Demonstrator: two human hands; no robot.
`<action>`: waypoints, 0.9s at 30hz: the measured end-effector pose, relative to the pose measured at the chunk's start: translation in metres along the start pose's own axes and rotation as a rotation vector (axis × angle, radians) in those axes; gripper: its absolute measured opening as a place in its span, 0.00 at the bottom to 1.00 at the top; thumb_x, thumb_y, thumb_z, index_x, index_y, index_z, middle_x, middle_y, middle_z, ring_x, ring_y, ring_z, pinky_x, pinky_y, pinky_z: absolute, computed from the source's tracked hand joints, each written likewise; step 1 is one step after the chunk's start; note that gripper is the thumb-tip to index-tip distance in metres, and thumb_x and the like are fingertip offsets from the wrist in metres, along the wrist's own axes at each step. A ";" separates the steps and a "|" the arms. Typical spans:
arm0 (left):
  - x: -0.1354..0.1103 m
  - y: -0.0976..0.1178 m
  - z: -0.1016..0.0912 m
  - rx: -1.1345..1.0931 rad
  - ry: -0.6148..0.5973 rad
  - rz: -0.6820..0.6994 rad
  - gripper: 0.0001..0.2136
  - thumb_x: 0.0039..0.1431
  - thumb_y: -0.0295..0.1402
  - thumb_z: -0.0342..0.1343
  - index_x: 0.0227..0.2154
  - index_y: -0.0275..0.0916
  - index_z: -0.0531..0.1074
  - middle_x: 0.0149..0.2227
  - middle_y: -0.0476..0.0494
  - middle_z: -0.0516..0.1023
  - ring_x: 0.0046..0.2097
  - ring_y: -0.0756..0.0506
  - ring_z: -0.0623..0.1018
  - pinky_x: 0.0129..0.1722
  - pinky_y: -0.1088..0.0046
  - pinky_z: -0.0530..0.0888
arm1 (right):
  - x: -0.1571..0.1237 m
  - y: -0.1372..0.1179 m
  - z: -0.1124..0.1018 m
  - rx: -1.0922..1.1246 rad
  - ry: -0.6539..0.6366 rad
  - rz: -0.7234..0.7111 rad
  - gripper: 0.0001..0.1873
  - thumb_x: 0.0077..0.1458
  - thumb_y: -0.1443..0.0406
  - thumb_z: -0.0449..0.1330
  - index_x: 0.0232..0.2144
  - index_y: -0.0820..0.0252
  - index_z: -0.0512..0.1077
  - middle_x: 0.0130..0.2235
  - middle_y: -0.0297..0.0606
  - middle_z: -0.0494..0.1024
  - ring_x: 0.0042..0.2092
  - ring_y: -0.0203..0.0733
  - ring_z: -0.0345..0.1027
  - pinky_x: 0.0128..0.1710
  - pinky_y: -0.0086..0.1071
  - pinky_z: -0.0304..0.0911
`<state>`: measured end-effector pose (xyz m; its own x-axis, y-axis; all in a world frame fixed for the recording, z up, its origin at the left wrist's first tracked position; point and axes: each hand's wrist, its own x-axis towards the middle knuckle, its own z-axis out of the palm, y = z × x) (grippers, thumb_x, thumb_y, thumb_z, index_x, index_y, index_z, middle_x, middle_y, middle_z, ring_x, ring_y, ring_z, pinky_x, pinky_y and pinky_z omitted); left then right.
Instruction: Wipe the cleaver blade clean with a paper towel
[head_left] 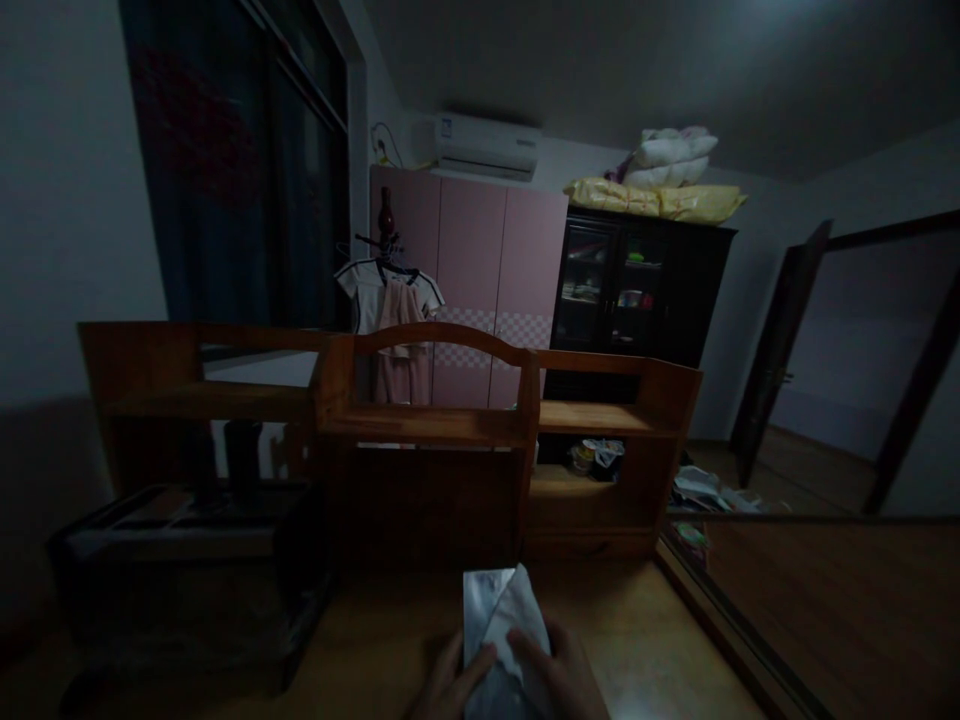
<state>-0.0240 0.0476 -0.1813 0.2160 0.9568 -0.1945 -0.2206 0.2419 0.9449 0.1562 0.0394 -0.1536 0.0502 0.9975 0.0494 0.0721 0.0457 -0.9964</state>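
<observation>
Low in the middle of the head view, both my hands are closed around a flat, silvery rectangular thing [480, 592] whose kind I cannot make out. A white, paper-like or cloth-like sheet [517, 610] lies slantwise across its face, with a pointed corner at the top. My left hand [452, 682] grips the lower left side, thumb on the front. From the right, my right hand [564, 672] pinches the white sheet, its thumb pressing on the sheet's face. The remaining fingers of both hands are hidden behind.
A wooden desk [390, 625] lies below, with a wooden shelf unit [435, 428] along its back. A dark box-shaped object [180, 580] stands at left. Bags [600, 458] sit on the right shelf. Behind are a pink wardrobe [472, 240], a dark cabinet [690, 290] and hanging clothes [401, 310].
</observation>
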 end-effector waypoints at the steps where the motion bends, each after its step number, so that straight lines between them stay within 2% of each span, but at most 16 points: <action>1: -0.001 -0.001 0.000 -0.022 -0.027 0.019 0.35 0.40 0.52 0.66 0.50 0.37 0.71 0.55 0.36 0.71 0.59 0.33 0.67 0.56 0.60 0.67 | -0.001 0.002 0.000 -0.015 0.000 -0.019 0.31 0.43 0.46 0.65 0.40 0.66 0.77 0.41 0.48 0.80 0.46 0.58 0.72 0.46 0.43 0.66; 4: -0.006 0.000 0.002 -0.085 -0.132 0.089 0.33 0.46 0.50 0.64 0.53 0.37 0.69 0.54 0.35 0.72 0.56 0.33 0.71 0.53 0.60 0.69 | -0.004 0.004 0.000 -0.043 -0.025 -0.134 0.30 0.50 0.50 0.63 0.49 0.65 0.72 0.46 0.49 0.78 0.47 0.56 0.72 0.47 0.44 0.67; 6: -0.008 0.003 0.003 -0.109 -0.163 0.103 0.32 0.48 0.49 0.64 0.53 0.36 0.69 0.54 0.34 0.72 0.55 0.34 0.72 0.52 0.61 0.70 | -0.009 0.002 0.000 -0.118 0.022 -0.210 0.35 0.53 0.53 0.61 0.59 0.62 0.61 0.52 0.49 0.74 0.50 0.54 0.70 0.49 0.43 0.66; 8: -0.008 0.002 0.003 -0.122 -0.139 0.084 0.32 0.48 0.48 0.64 0.53 0.37 0.69 0.54 0.35 0.72 0.56 0.34 0.71 0.53 0.62 0.69 | -0.014 -0.003 0.000 -0.266 0.117 -0.300 0.41 0.55 0.54 0.60 0.65 0.57 0.48 0.58 0.48 0.66 0.57 0.52 0.64 0.53 0.44 0.64; 10: -0.006 -0.001 0.001 -0.135 -0.103 0.077 0.31 0.47 0.47 0.65 0.52 0.37 0.70 0.54 0.35 0.71 0.56 0.34 0.70 0.53 0.62 0.69 | -0.017 -0.008 0.000 -0.459 0.173 -0.423 0.40 0.57 0.56 0.58 0.66 0.53 0.44 0.64 0.45 0.57 0.63 0.51 0.53 0.59 0.46 0.57; 13: -0.001 -0.007 -0.001 -0.135 -0.070 0.080 0.30 0.45 0.47 0.66 0.49 0.37 0.72 0.54 0.35 0.72 0.56 0.34 0.71 0.52 0.62 0.70 | -0.018 -0.013 0.000 -0.715 0.126 -0.590 0.32 0.61 0.61 0.54 0.65 0.49 0.49 0.67 0.39 0.47 0.67 0.50 0.43 0.62 0.46 0.51; 18: -0.001 -0.010 -0.004 -0.115 -0.091 0.080 0.30 0.47 0.46 0.65 0.51 0.36 0.70 0.55 0.35 0.71 0.55 0.35 0.71 0.53 0.63 0.69 | -0.013 -0.006 0.002 -0.859 0.031 -0.727 0.27 0.63 0.66 0.50 0.63 0.47 0.55 0.68 0.38 0.45 0.67 0.51 0.42 0.62 0.51 0.50; 20: -0.001 -0.012 -0.004 -0.140 -0.104 0.093 0.28 0.49 0.43 0.64 0.52 0.36 0.68 0.54 0.36 0.72 0.55 0.36 0.72 0.52 0.63 0.69 | -0.012 -0.002 0.003 -0.816 0.026 -0.730 0.24 0.63 0.66 0.50 0.60 0.48 0.60 0.68 0.39 0.46 0.66 0.52 0.45 0.62 0.51 0.51; 23: 0.001 -0.016 -0.004 -0.152 -0.117 0.085 0.28 0.50 0.39 0.62 0.54 0.36 0.66 0.54 0.36 0.72 0.53 0.36 0.73 0.50 0.64 0.70 | -0.014 0.001 0.004 -0.691 0.051 -0.696 0.18 0.62 0.66 0.51 0.52 0.50 0.70 0.67 0.39 0.50 0.64 0.52 0.52 0.59 0.45 0.59; 27: -0.001 -0.015 -0.003 -0.129 -0.134 0.038 0.29 0.52 0.37 0.59 0.57 0.38 0.63 0.54 0.37 0.72 0.51 0.37 0.74 0.48 0.65 0.72 | -0.020 -0.005 0.005 -0.668 -0.007 -0.619 0.17 0.62 0.63 0.51 0.52 0.52 0.69 0.66 0.41 0.51 0.64 0.51 0.52 0.59 0.43 0.59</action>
<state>-0.0235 0.0435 -0.1963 0.3280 0.9377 -0.1147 -0.3492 0.2332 0.9076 0.1502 0.0198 -0.1504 -0.1958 0.8055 0.5593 0.6463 0.5350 -0.5442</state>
